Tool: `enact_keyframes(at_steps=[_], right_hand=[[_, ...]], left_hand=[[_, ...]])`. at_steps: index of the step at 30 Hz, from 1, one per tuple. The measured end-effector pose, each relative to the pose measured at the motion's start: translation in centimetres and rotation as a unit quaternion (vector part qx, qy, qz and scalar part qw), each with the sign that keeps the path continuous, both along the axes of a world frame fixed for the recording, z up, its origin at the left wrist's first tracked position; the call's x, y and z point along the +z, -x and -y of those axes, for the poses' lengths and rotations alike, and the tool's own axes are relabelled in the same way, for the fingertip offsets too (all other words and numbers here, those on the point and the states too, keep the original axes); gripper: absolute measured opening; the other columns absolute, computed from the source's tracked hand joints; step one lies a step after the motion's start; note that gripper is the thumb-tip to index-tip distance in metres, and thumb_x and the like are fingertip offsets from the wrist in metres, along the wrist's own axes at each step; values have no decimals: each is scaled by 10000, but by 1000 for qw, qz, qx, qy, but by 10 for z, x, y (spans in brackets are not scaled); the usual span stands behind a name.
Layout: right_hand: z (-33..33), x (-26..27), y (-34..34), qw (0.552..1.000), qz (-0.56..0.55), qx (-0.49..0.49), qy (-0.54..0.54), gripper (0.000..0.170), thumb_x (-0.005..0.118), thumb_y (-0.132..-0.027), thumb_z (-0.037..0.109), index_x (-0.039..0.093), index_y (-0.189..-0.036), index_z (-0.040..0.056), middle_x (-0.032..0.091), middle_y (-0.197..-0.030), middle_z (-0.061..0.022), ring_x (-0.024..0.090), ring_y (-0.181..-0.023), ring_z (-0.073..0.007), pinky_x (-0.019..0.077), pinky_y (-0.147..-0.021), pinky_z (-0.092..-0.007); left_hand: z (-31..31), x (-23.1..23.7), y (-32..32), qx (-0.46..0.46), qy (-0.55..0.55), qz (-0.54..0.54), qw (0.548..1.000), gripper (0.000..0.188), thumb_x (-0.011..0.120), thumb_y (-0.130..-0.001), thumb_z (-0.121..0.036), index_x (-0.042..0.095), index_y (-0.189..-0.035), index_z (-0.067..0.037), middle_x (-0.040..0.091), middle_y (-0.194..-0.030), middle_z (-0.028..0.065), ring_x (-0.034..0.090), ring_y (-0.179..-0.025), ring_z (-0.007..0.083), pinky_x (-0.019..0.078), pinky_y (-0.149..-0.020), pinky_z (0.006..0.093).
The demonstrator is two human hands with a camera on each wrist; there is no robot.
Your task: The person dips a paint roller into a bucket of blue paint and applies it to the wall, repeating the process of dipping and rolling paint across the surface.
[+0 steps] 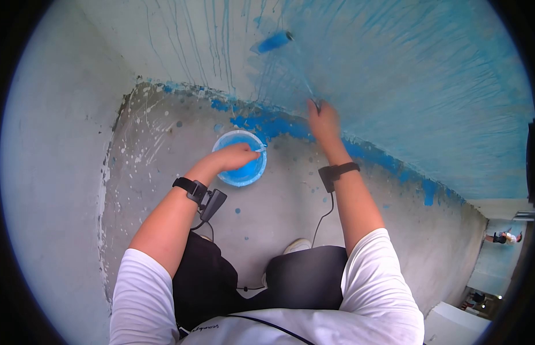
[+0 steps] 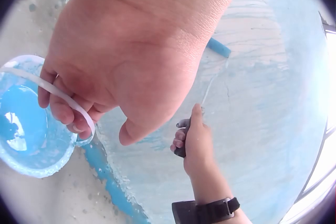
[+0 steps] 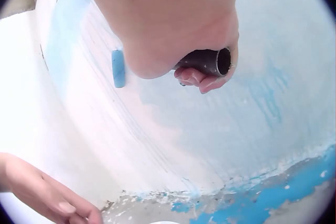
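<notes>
A paint roller (image 1: 273,42) with a blue sleeve lies against the wall near the top of the head view. My right hand (image 1: 325,125) grips its dark tubular handle (image 3: 205,62), whose hollow end faces the camera in the right wrist view. Over a white bucket (image 1: 240,183) of blue paint (image 2: 22,121), my left hand (image 1: 236,156) has its fingers curled round the white bail handle (image 2: 58,92). The bucket's rim is smeared with blue. In the left wrist view, the left thumb points away from the handle.
Pale blue paint with drips covers much of the wall (image 1: 394,86). Blue splashes run along the foot of the wall on the grey floor (image 1: 290,190). A pale side wall (image 1: 54,172) stands at left. My shoes (image 1: 297,246) are close below; another person (image 1: 503,237) stands far right.
</notes>
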State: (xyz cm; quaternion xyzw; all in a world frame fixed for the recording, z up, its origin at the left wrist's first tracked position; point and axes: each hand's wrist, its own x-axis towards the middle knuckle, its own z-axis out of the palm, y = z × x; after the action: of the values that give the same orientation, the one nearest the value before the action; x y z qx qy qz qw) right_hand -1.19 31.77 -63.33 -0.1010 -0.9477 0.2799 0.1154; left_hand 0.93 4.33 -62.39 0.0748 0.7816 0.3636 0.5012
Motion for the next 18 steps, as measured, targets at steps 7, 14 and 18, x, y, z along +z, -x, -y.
enact_keyframes(at_steps=[7, 14, 18], right_hand=[[-97, -60, -100, 981, 92, -111, -128, 466, 495, -916, 461, 578, -951, 4, 636, -775, -249, 611, -763, -448, 483, -655, -505], [-127, -65, -130, 965, 167, -147, -137, 501, 477, -917, 491, 597, -994, 11, 649, -828, -250, 614, -807, -448, 483, -693, -513], [-101, -53, -96, 979, 120, -77, -147, 472, 504, -902, 492, 587, -903, 28, 638, -745, -229, 613, -744, -440, 474, -636, -518]], left_hand=[[0, 1, 2, 0, 19, -25, 1000, 589, 497, -891, -472, 562, -1173, 41, 618, -1094, 185, 588, -990, 295, 447, -836, 391], [1, -9, 0, 22, -9, -50, 998, 435, 521, -897, -449, 567, -856, -18, 544, -705, 50, 502, -616, 145, 402, -553, 302], [-1, -8, -2, 35, -19, -40, 998, 412, 531, -896, -430, 569, -848, -23, 542, -706, 43, 494, -605, 143, 399, -551, 298]])
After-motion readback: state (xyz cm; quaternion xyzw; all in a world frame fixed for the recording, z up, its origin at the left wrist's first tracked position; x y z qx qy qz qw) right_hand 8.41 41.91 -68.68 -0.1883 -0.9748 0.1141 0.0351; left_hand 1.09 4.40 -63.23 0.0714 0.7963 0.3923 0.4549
